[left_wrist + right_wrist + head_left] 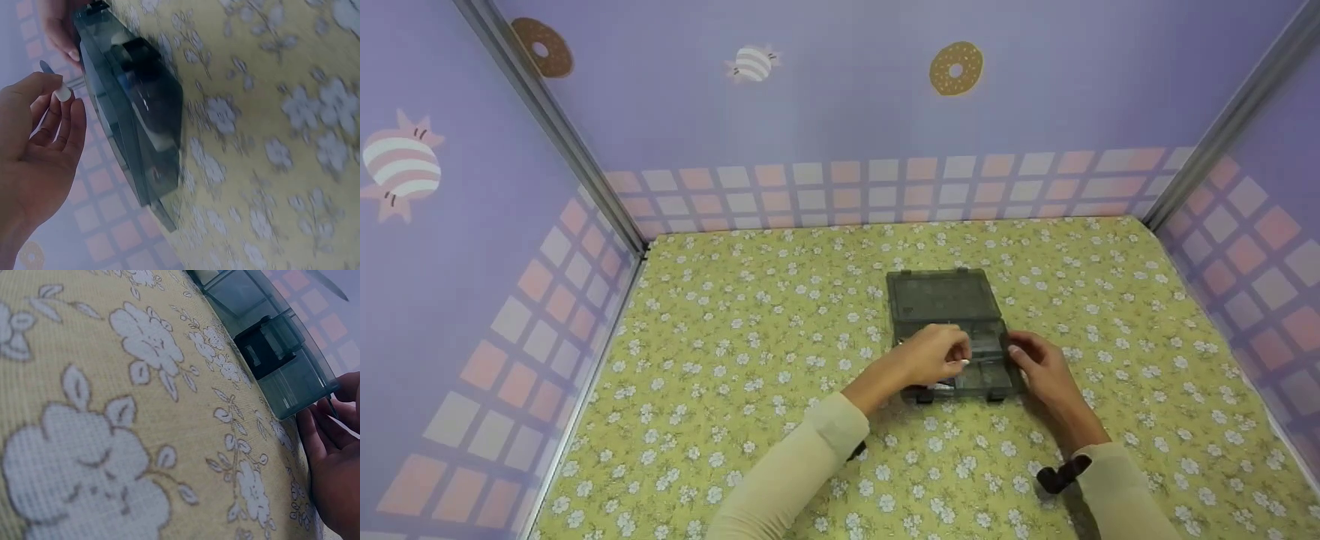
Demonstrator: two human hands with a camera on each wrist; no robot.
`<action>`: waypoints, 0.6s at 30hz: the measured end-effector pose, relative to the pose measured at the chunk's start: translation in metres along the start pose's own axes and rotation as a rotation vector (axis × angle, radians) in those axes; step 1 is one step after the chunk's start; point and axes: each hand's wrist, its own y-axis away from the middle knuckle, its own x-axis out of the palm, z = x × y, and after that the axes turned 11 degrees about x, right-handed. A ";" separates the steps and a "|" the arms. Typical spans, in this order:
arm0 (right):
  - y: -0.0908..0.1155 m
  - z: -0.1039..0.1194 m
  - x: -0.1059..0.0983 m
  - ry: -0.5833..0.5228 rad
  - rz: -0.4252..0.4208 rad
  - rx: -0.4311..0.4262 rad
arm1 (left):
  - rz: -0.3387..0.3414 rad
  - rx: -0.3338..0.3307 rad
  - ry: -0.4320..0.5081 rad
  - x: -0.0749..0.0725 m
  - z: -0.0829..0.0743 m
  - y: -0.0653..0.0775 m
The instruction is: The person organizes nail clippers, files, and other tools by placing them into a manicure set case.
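A dark translucent compartment box (945, 296) stands on the cloth with its lid tipped back. Over its front compartments, my left hand (934, 356) pinches a small slender thing (63, 92) between thumb and fingers. It has a white part and a grey-blue tip; I cannot tell its kind. The other left fingers curl loosely beneath, beside the box's wall (115, 112). At the box's right side, my right hand (1042, 367) holds the edge, thumb at the rim and fingers lower at the corner (306, 391). A black latch (270, 346) shows on the front wall.
Several small items lie in the left compartments, partly hidden by the left hand. A yellow floral cloth (720, 390) covers the table. Purple panels (840, 90) with grey metal corner posts (555, 120) enclose the back and sides. A black wrist device (1061, 476) sits by the right sleeve.
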 end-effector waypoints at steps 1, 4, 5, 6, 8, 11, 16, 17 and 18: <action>0.000 0.000 0.000 0.007 0.000 -0.006 | -0.004 0.000 -0.002 0.002 -0.001 -0.003; -0.001 -0.001 0.000 0.022 0.002 -0.020 | -0.002 0.003 -0.002 0.009 -0.004 -0.011; -0.001 -0.001 -0.001 0.023 0.004 -0.020 | 0.003 0.003 0.003 0.011 -0.005 -0.013; -0.001 -0.001 0.000 0.019 0.006 -0.019 | 0.011 0.003 0.009 0.013 -0.006 -0.015; -0.001 -0.001 0.000 0.021 0.007 -0.019 | 0.025 0.000 0.018 0.017 -0.006 -0.018; 0.000 -0.001 0.000 0.020 0.001 -0.021 | 0.038 -0.018 0.022 0.021 -0.007 -0.020; 0.000 -0.001 0.001 -0.006 -0.011 -0.016 | 0.024 -0.038 0.016 0.024 -0.006 -0.022; 0.000 -0.001 0.001 -0.014 -0.010 -0.013 | 0.020 -0.042 0.019 0.025 -0.006 -0.022; 0.000 -0.001 0.002 -0.019 -0.007 -0.013 | 0.017 -0.046 0.022 0.025 -0.006 -0.021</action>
